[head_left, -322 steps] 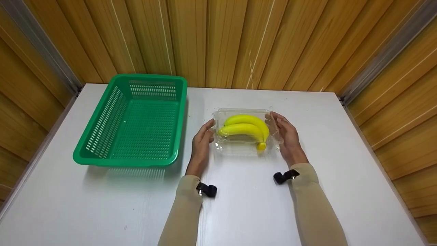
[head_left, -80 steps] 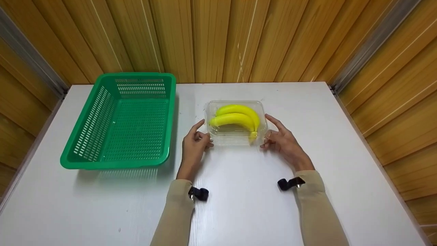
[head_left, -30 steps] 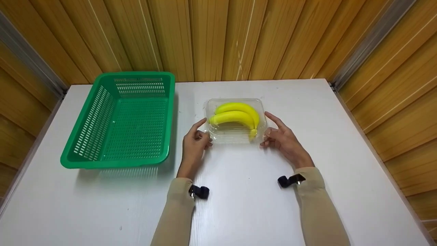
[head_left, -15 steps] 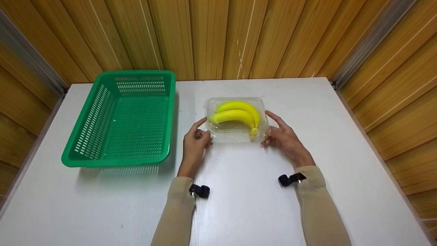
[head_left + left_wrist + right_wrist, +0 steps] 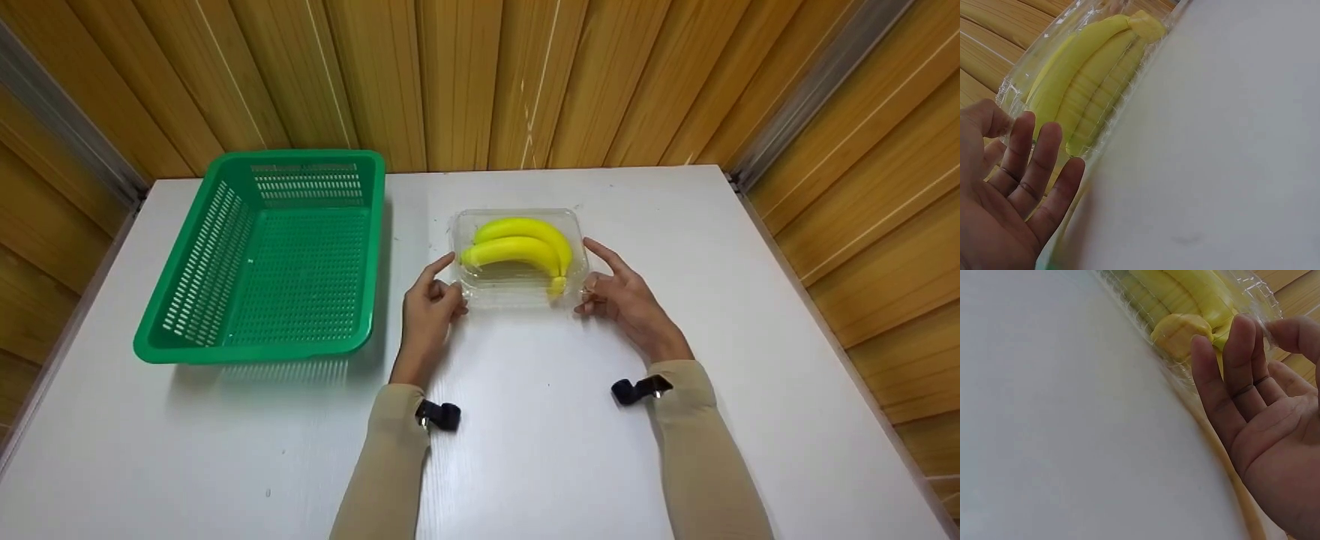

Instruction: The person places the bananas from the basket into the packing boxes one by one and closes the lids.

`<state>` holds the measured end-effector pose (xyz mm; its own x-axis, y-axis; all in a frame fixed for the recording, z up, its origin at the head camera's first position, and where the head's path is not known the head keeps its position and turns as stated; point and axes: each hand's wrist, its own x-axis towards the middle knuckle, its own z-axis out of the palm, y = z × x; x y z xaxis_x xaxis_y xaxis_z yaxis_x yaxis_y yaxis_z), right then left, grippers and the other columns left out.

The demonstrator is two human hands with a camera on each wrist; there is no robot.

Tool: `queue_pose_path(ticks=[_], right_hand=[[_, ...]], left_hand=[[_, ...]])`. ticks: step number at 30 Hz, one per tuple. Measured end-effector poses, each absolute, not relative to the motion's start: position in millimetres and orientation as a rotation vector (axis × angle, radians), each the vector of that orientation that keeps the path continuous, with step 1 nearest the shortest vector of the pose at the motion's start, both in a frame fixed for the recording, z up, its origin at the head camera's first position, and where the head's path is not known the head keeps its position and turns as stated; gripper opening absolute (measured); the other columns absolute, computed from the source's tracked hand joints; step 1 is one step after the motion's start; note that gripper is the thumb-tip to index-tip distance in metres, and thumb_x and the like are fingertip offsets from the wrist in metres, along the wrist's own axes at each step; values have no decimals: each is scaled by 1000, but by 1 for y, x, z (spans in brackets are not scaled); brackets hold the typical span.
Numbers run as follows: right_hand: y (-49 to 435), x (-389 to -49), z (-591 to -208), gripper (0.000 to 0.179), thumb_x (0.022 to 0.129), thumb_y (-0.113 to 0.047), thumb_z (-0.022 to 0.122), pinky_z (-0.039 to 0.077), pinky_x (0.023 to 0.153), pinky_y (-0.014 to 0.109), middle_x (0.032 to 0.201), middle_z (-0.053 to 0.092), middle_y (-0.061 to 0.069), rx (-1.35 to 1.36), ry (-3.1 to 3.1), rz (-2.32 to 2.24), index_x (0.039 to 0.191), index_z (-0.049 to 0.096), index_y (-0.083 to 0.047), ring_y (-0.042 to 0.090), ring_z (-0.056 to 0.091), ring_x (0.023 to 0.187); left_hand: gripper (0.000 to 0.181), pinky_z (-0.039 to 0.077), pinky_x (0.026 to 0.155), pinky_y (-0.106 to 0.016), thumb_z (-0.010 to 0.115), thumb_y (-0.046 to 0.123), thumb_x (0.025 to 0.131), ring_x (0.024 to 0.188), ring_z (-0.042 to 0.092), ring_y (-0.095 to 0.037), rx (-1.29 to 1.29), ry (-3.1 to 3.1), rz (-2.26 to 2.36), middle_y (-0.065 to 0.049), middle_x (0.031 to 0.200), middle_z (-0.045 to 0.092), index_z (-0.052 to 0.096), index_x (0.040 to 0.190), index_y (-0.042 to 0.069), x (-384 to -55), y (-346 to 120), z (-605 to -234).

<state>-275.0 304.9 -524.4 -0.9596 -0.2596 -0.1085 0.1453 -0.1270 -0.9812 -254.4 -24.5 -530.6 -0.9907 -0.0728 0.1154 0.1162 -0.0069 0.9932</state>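
A clear plastic clamshell container (image 5: 499, 291) stands on the white table, its lid over a bunch of yellow bananas (image 5: 517, 247). The stem end points to the near right. My left hand (image 5: 429, 307) pinches the container's near left corner between thumb and fingers, index finger stretched along the side. At the near right corner my right hand (image 5: 626, 300) pinches the rim the same way, index finger also extended. In the left wrist view, the remaining fingers (image 5: 1041, 163) spread loosely beside the wall. The right wrist view shows the fingertips (image 5: 1241, 332) against the plastic by the stem.
A green plastic basket (image 5: 259, 352) with slotted walls stands left of the container, nothing visible inside. Wood-panelled walls (image 5: 480, 82) border the white table (image 5: 540, 450) at the back and sides. Each sleeve carries a small black camera (image 5: 442, 416).
Earlier both hands lay spread along the container's sides; since then they have shifted to pinching its near corners. Over the last second hands and container hold still, while the view tilts slightly.
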Motion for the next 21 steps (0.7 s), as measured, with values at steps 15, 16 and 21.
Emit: queue_pose_path(ticks=[15, 16, 21], right_hand=[[306, -276, -520, 69, 105, -9, 65, 63, 85, 41, 89, 62, 9, -143, 1920, -2114, 165, 39, -31, 23, 67, 80], [306, -276, -520, 69, 105, -9, 65, 63, 85, 41, 88, 63, 9, -153, 1923, -2113, 165, 39, -29, 23, 67, 79], [306, -276, -519, 69, 105, -8, 65, 63, 82, 41, 86, 65, 9, -187, 1933, -2111, 166, 38, -25, 23, 69, 77]], left_hand=[[50, 61, 70, -28, 62, -1, 101, 71, 66, -21, -36, -2112, -2174, -8, 76, 60, 61, 150, 10, -253, -25, -529], [50, 61, 70, -28, 62, -1, 101, 70, 66, -21, -38, -2104, -2186, -8, 76, 60, 61, 150, 10, -254, -25, -529], [50, 62, 70, -28, 62, -2, 101, 70, 66, -20, -48, -2069, -2222, -8, 75, 59, 61, 150, 9, -253, -25, -528]])
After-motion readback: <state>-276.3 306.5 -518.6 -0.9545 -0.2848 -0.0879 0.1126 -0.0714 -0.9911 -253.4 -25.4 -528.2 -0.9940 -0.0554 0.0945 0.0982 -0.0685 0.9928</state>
